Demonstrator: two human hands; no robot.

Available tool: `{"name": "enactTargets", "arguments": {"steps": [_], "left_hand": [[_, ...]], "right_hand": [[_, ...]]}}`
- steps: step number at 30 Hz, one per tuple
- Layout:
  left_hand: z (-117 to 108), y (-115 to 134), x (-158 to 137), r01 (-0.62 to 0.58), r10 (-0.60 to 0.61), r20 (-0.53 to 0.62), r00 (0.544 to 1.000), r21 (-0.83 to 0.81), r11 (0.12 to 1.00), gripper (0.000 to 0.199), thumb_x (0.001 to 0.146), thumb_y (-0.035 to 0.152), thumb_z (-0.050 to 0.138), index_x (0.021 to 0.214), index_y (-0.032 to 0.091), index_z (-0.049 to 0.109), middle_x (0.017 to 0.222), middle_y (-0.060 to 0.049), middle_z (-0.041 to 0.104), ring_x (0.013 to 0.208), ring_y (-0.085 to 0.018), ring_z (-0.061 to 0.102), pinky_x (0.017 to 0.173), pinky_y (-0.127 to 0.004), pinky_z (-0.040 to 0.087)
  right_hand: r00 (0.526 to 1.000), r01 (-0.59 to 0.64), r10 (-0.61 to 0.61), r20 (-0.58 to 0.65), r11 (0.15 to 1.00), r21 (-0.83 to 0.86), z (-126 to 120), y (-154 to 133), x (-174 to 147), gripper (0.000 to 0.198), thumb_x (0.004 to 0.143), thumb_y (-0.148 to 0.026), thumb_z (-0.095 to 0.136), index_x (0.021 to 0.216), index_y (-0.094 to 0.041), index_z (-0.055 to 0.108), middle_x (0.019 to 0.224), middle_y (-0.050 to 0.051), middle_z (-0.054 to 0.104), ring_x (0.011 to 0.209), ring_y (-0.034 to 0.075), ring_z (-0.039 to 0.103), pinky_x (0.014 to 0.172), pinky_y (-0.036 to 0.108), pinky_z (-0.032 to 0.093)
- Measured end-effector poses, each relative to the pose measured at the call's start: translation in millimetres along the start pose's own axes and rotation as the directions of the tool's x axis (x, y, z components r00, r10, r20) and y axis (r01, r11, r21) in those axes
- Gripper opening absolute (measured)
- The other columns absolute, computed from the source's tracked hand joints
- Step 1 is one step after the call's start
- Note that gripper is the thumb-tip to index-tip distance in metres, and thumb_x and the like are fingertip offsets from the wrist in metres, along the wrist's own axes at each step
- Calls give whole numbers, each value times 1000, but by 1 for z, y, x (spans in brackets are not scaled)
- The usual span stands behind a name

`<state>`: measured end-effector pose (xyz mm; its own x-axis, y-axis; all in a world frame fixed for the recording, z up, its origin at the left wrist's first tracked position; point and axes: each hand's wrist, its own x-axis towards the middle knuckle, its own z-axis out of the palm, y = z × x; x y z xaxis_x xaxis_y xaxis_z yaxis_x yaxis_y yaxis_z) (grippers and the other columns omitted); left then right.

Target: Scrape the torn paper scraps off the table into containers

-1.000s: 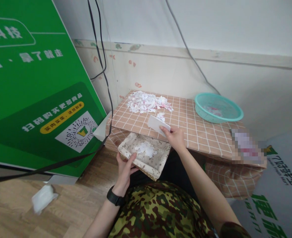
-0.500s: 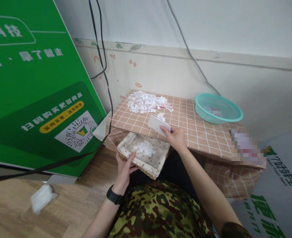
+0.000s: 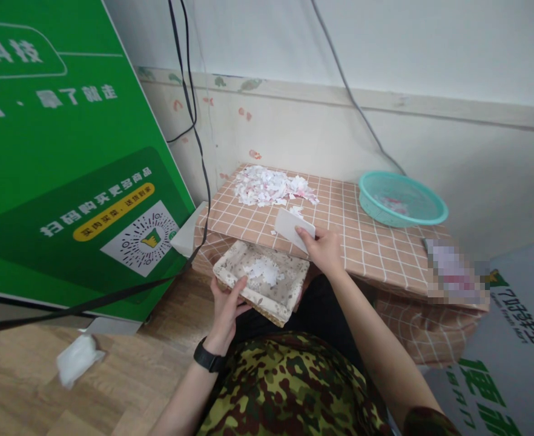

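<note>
My left hand grips the near left side of a fabric-lined basket, thumb over its rim. The basket is tilted a little and held just below the table's front edge, with paper scraps on its bottom. In my right hand is a white flat card, pinched between thumb and fingers and slanted over the tablecloth near that edge. A few scraps lie just behind the card. Farther back is a large heap of torn white and pinkish paper.
A turquoise plastic basket with some scraps stands at the table's back right. A blurred flat object lies at the right end. A green panel and dangling black cables are at left; a white bag rests on the floor.
The card in my right hand has shifted very slightly, and a small scrap now shows at its left edge. The basket stays nearly in place; the whole view has moved a little.
</note>
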<state>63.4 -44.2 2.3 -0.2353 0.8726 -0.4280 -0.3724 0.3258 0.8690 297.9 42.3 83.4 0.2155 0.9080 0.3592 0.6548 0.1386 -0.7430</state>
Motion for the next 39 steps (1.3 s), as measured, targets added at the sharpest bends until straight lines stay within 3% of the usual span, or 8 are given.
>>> {"name": "enactTargets", "arguments": {"steps": [11, 15, 17, 19, 22, 26, 33, 39], "left_hand": [[3, 5, -3, 5, -5, -15, 1000, -23, 1000, 97, 73, 43, 81, 147, 39, 19, 123, -13, 63, 73, -24, 74, 65, -47, 62], [2, 2, -1, 6, -6, 8, 1000, -19, 1000, 95, 74, 43, 80, 147, 39, 19, 122, -14, 64, 74, -25, 74, 65, -48, 62], [1, 1, 0, -1, 1, 16, 1000, -13, 1000, 95, 74, 44, 80, 147, 39, 18, 122, -14, 64, 74, -25, 74, 65, -49, 61], [1, 0, 0, -1, 1, 18, 1000, -5, 1000, 97, 73, 44, 81, 146, 38, 17, 122, -13, 65, 74, -25, 74, 66, -48, 61], [0, -1, 0, 2, -3, 8, 1000, 8, 1000, 98, 73, 45, 81, 146, 39, 17, 121, -13, 65, 74, -24, 74, 65, -48, 62], [1, 0, -1, 3, -3, -17, 1000, 16, 1000, 98, 72, 44, 82, 147, 40, 18, 120, -12, 64, 73, -24, 74, 64, -48, 62], [5, 0, -4, 39, -38, -26, 999, 16, 999, 95, 74, 41, 81, 146, 39, 18, 123, -13, 63, 71, -23, 74, 66, -50, 61], [6, -1, -5, 35, -34, -25, 999, 25, 999, 93, 74, 40, 80, 145, 38, 20, 126, -13, 61, 71, -23, 74, 66, -50, 61]], "right_hand": [[990, -18, -4, 143, 988, 156, -9, -6, -22, 48, 80, -60, 64, 62, -16, 71, 54, 1, 60, 49, 15, 50, 45, 26, 32], [970, 230, -232, 78, 973, 29, -6, -9, -45, 37, 90, -45, 59, 72, -19, 77, 63, 4, 70, 56, 18, 62, 53, 29, 46], [905, 416, -411, 109, 909, -25, 4, -10, -57, 27, 93, -32, 55, 101, -23, 79, 94, 6, 77, 80, 21, 72, 74, 31, 55], [835, 541, -521, 176, 836, -95, 17, -11, -64, 35, 93, -22, 51, 123, -26, 71, 119, 5, 72, 102, 21, 70, 90, 32, 54], [793, 608, -562, 236, 752, -253, 36, -9, -64, 44, 92, -14, 48, 130, -28, 65, 127, 3, 68, 110, 21, 68, 94, 33, 53], [806, 587, -552, 213, 696, -414, 45, -6, -57, 42, 92, -12, 49, 130, -22, 65, 125, 8, 69, 106, 23, 69, 85, 32, 56], [839, 524, -487, 241, 609, -595, 33, -11, -65, 39, 93, -14, 49, 129, -16, 64, 123, 14, 70, 99, 24, 69, 72, 30, 56], [881, 467, -375, 289, 587, -661, 34, -28, -70, 38, 98, -16, 44, 132, -15, 60, 120, 16, 69, 94, 22, 68, 70, 29, 55]]}}
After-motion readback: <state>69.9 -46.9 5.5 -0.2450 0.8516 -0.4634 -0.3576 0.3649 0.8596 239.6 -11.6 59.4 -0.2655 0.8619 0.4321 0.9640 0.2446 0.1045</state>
